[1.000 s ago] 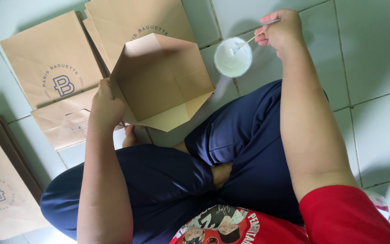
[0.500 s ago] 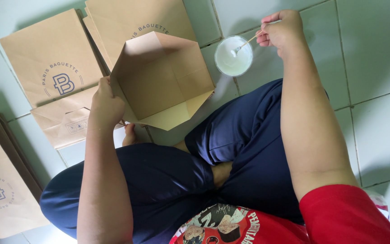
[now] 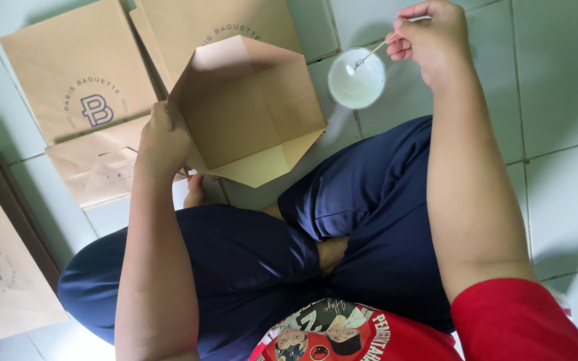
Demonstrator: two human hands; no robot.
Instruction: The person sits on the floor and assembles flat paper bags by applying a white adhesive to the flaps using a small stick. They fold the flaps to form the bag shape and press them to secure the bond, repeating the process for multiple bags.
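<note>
An unfolded brown paper bag (image 3: 249,110) with its base flaps spread open is held up above the person's crossed legs, its open bottom turned toward the camera and its lower flap a paler, yellowish tone. The left hand (image 3: 163,139) grips it at the left edge, fingers closed on the paper with the thumb side pressed to the outer face; how far the fingertips reach round the fold is hidden behind the hand. To the upper right, well apart from the bag's right corner, the right hand (image 3: 429,35) pinches a thin stick (image 3: 372,52) between thumb and fingers drawn together, and the stick slants down to the left so that its white-coated tip lies inside a small round white bowl (image 3: 356,81) that stands on the floor just beside the bag's right flap. Behind the held bag lie flat brown paper bags (image 3: 78,83) with dark printed marks, overlapping each other on the floor, one of them with its folded base showing below the left hand. At the left edge a further stack of flat bags (image 3: 1,267) rests, with darker brown edges showing behind it. The floor (image 3: 563,100) is of pale grey-green square tiles with thin joints, evenly lit, with soft shadows under the arms and bags. The person sits cross-legged in dark blue trousers (image 3: 369,220) and a red shirt (image 3: 523,327) with a printed front, a bare foot showing just under the held bag.
</note>
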